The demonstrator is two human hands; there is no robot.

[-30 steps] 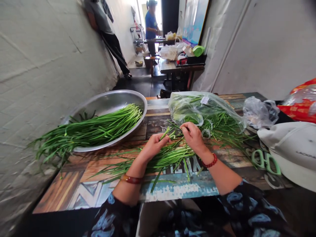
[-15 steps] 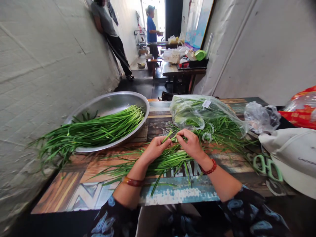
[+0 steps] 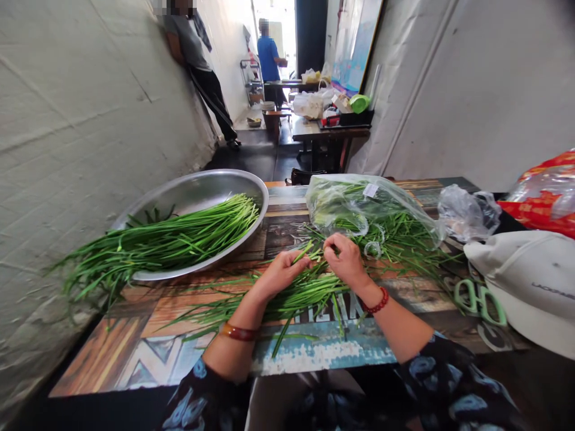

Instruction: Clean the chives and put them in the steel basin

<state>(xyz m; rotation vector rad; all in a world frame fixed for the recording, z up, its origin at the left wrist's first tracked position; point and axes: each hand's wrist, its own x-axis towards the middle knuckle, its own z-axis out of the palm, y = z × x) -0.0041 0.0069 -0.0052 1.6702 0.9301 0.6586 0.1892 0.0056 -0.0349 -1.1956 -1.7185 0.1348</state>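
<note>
My left hand (image 3: 284, 274) is closed around a few garlic chives, their pale cut ends poking out past the thumb. Just to its right, my right hand (image 3: 345, 258) is pinched close to those ends; whatever is between its fingertips is too small to make out. Beneath both hands a loose pile of garlic chives (image 3: 305, 293) lies across the patterned wooden table (image 3: 314, 353). A wide metal basin (image 3: 202, 182) at the left holds a large bundle of chives (image 3: 188, 236), leaves hanging over its rim. Beyond my right hand, a clear plastic bag (image 3: 372, 200) covers more chives.
Green-handled scissors (image 3: 480, 302) lie at the right beside a pale cap (image 3: 534, 284). Behind them are a crumpled plastic bag (image 3: 469, 212) and a red package (image 3: 545, 197). One person (image 3: 197, 66) leans on the left wall; another in blue (image 3: 268, 60) stands far back.
My right hand has drawn slightly away from my left, which keeps its hold on the chives. The person in blue has turned away. The view has shifted a little.
</note>
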